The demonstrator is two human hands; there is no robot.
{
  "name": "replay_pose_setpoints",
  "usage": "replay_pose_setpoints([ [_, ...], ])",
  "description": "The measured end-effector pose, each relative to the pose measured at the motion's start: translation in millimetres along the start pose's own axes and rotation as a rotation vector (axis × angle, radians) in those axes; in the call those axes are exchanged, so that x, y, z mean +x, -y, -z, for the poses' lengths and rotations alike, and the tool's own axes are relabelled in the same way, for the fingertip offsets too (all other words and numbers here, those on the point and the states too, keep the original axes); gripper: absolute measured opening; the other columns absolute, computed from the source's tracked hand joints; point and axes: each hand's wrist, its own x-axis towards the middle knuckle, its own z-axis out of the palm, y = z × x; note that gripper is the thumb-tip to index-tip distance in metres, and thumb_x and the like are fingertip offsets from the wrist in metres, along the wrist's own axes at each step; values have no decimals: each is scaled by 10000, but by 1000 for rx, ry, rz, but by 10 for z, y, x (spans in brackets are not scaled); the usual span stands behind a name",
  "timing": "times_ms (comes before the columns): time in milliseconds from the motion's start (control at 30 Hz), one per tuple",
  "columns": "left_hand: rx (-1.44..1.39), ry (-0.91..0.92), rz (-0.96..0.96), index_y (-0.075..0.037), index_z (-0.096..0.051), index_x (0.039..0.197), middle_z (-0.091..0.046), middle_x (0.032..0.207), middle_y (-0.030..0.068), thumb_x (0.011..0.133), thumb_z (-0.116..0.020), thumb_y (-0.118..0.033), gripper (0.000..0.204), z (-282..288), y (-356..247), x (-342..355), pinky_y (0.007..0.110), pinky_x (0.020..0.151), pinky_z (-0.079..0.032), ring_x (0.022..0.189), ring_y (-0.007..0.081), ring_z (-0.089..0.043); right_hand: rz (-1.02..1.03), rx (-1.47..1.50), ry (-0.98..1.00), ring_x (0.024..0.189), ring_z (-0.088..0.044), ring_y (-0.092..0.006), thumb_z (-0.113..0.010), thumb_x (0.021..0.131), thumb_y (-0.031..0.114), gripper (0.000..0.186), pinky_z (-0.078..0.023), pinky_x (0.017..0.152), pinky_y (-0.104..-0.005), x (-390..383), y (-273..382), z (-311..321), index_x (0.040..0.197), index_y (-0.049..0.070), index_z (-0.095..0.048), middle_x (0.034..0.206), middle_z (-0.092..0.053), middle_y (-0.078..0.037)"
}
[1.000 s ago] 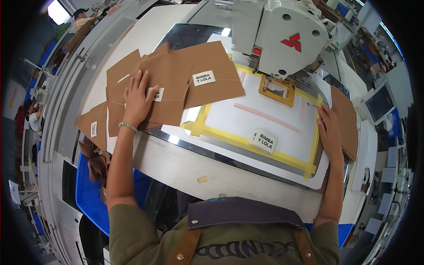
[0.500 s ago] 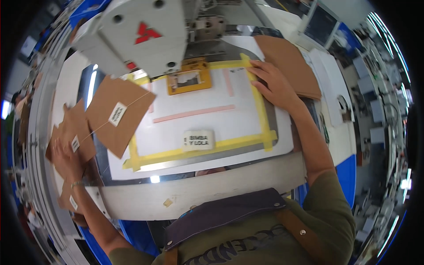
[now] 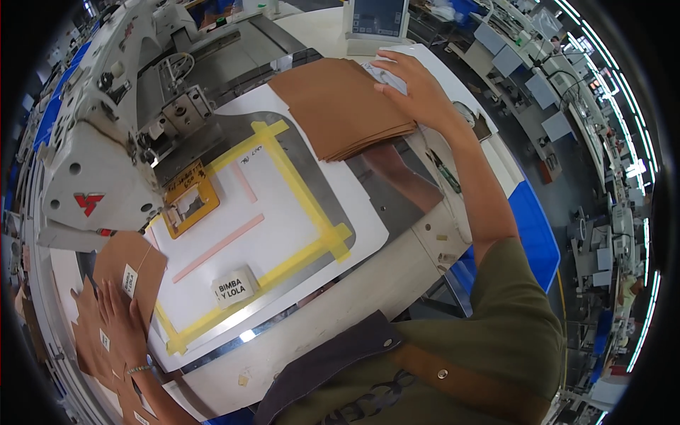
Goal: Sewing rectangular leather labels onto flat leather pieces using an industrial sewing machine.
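My left hand (image 3: 122,327) lies with fingers extended on brown panels (image 3: 88,333) that bear sewn white labels, at the lower left. Another brown labelled panel (image 3: 120,258) reaches from under its fingertips toward the sewing machine head (image 3: 99,170). On the far right my right hand (image 3: 418,88) hovers or rests by the edge of a stack of plain brown panels (image 3: 340,106), fingers apart, over a white sheet. I cannot tell whether it touches the stack. Between the hands, a small pile of white labels (image 3: 235,286) sits on a white sheet (image 3: 283,234) edged with yellow tape.
A yellow clamp frame (image 3: 191,202) sits under the machine head, beside pink strips (image 3: 219,248) on the sheet. Thread snips (image 3: 446,173) lie near my right forearm. A screen (image 3: 377,18) stands at the back, and a blue bin (image 3: 528,234) at the right.
My view has turned to the right. My right hand has left the taped sheet's corner and reached to the plain stack. My left hand stays on the labelled panels.
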Motion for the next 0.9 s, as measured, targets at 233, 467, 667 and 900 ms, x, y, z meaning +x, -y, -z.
replay_pose_setpoints([
  [233,-1373,-58,-466,-40,-603,1473,-691,1379,241,1062,-607,-260,466,1319,-1525,-115,503,1104,-500,1317,398,-644,-155,-70,97,1530,-389,-399,-691,1007,421,614,-349,1245,-489,505,-459,-227,1491,58,-586,1648,-433,-222],
  [467,-2710,72,-1275,216,-446,1469,-621,1289,418,1137,-386,-548,835,2566,-3325,76,473,965,-601,1179,508,-681,207,21,283,1548,-377,-371,-715,973,457,640,-312,1265,-529,70,383,-233,1502,116,-595,1659,-443,-157],
  [667,-2881,350,-1127,201,-637,1302,-632,1259,444,1120,-380,-596,857,2785,-3210,-41,510,959,-597,1079,519,-710,194,228,464,1530,-420,-331,-751,946,340,515,-292,1270,-561,-273,612,-298,1417,144,-681,1621,-515,-81],
  [900,-1842,311,-1217,-9,-731,1292,-746,1247,223,1071,-571,-296,396,2091,-2758,468,455,997,-570,1150,382,-717,164,286,365,1485,-493,-311,-773,922,217,399,-320,1279,-528,-335,475,-435,1308,117,-751,1530,-617,-61],
])
